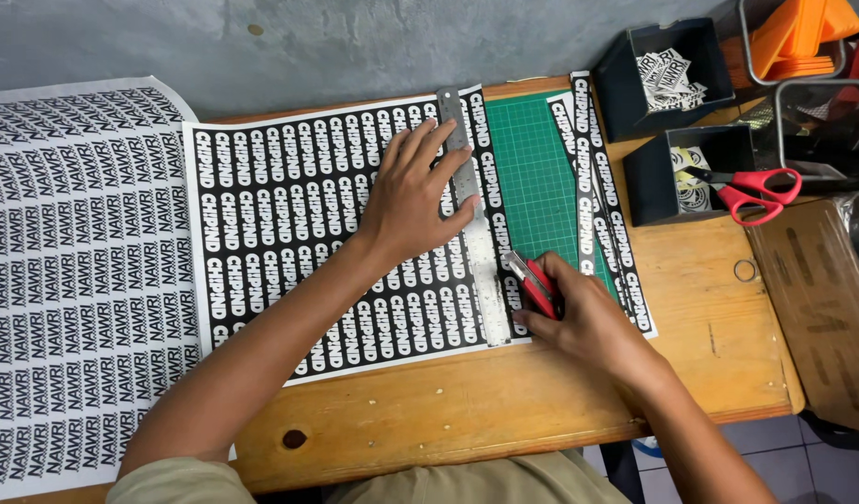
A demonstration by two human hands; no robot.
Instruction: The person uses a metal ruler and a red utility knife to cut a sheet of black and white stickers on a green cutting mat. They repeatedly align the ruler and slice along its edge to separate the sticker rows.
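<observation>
Steel ruler point(473, 219) pinned flat on a black sticker sheet point(299, 233) by the left hand point(413, 198); at four o'clock, the right hand point(579, 317) grips a red utility knife point(534, 283).

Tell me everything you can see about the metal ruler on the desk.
The metal ruler is a long, flat, silvery steel strip with fine graduations along its edge. It lies flat, nearly upright in the view, across the right part of the black-and-white printed sheet. The left hand presses its upper half with the fingertips; the right hand holds a red utility knife against its right edge.
</observation>
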